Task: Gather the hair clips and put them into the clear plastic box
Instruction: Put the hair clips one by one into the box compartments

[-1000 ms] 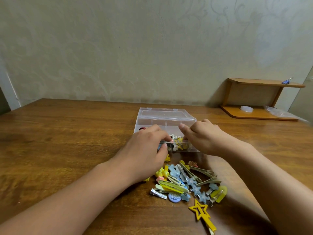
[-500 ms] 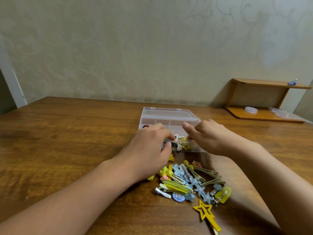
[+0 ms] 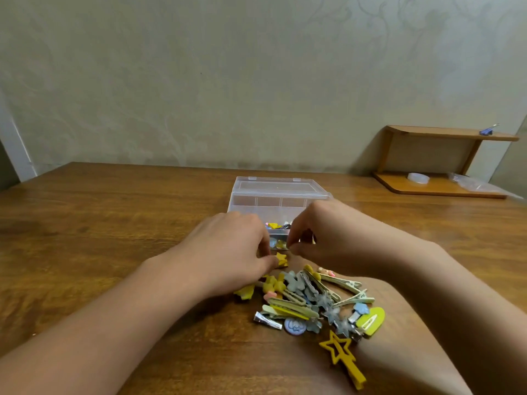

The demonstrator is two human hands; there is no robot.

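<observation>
The wooden tabletop [image 3: 114, 238] runs out under both forearms to a patterned wall. Beyond the fingers stands the clear plastic box [image 3: 273, 199], its lid tipped back; its near compartment already holds a few coloured clips, seen in the gap between the two hands. The left hand [image 3: 228, 252] lies knuckles-up with its fingers [image 3: 265, 252] curled downward at the box's near edge; whether they grip anything cannot be told, since the tips are hidden. The right hand [image 3: 322, 238] faces it, its fingers [image 3: 293, 240] bent down and drawn narrow, their tips also hidden. Just below both sets of fingertips a small yellow star clip [image 3: 281, 259] lies on the wood, close to the left thumb. Nearer the person, behind the fingers, the pile of hair clips [image 3: 316, 300] spreads loose, with a yellow star wand clip [image 3: 342, 357] at its nearest end.
</observation>
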